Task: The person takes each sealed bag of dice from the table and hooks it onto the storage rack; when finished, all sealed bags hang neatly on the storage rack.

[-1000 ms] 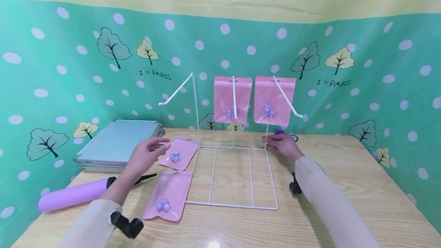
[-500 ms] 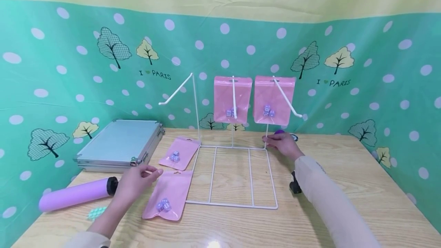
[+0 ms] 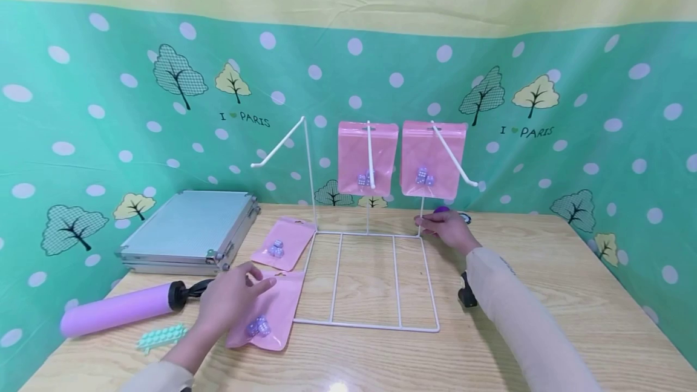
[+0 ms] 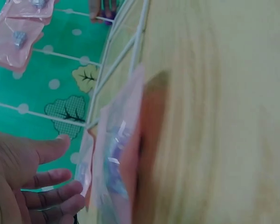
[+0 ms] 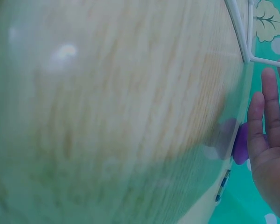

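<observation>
The left hand [image 3: 231,299] has dropped from above the far pouch to rest, fingers loosely spread, on the near pink pouch [image 3: 270,310] lying on the bench [image 3: 517,343] under its fingertips, apparently readying a pickup, while the right hand [image 3: 448,228] stays flat-fingered against the wire rack [image 3: 370,277]'s corner

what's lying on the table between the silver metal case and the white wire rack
In the head view, one flat pink plastic pouch of small dice lies between silver metal case and white wire rack.
</observation>
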The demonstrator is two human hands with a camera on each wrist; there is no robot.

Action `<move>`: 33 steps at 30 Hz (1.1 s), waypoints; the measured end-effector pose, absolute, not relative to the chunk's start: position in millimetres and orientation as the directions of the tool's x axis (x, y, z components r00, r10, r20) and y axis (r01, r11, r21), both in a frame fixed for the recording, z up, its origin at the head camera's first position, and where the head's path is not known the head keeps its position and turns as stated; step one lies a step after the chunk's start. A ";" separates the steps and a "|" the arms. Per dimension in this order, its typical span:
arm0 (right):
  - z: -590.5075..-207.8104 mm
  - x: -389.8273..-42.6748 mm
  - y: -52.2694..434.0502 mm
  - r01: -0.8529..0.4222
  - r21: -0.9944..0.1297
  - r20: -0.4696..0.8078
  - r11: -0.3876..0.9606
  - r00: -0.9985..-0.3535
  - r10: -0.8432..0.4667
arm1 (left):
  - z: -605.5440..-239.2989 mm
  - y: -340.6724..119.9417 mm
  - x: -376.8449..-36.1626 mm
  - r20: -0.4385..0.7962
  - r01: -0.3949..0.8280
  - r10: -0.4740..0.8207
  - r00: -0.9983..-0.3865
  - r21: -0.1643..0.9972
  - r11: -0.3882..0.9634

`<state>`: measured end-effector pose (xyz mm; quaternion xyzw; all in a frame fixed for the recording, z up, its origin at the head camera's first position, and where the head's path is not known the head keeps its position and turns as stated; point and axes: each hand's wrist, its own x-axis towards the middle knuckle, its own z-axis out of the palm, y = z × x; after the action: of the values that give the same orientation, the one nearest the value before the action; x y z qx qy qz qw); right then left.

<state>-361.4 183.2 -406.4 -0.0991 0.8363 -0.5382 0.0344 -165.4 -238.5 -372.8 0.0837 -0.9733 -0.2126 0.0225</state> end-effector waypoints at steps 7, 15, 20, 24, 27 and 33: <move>-408.1 -360.3 184.3 -0.129 -0.908 0.051 0.399 -0.978 -0.200 | -378.3 -230.3 -184.6 0.034 -0.112 -0.146 -0.989 0.475 0.873; -409.0 -360.5 183.4 -0.134 -0.911 0.058 0.389 -0.978 -0.200 | -386.8 -231.8 -195.8 0.077 -0.083 -0.132 -0.988 0.454 0.887; -408.5 -361.4 184.0 -0.138 -0.906 0.060 0.399 -0.977 -0.204 | -389.0 -233.1 -199.4 0.115 -0.040 -0.092 -0.989 0.391 0.920; -407.9 -362.5 184.0 -0.142 -0.898 0.060 0.416 -0.977 -0.204 | -390.4 -232.8 -201.3 0.151 -0.001 -0.052 -0.987 0.319 0.948; -408.0 -362.7 183.3 -0.138 -0.902 0.056 0.409 -0.977 -0.207 | -391.0 -231.5 -202.2 0.154 0.002 -0.043 -0.987 0.280 0.960; -407.5 -361.9 182.3 -0.132 -0.902 0.048 0.411 -0.977 -0.209 | -390.9 -229.8 -203.5 0.138 -0.004 -0.037 -0.990 0.231 0.973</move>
<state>-361.9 182.3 -407.5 -0.1018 0.8391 -0.5331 0.0360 -203.5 -229.8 -390.9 0.0101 -0.9907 -0.1158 0.0710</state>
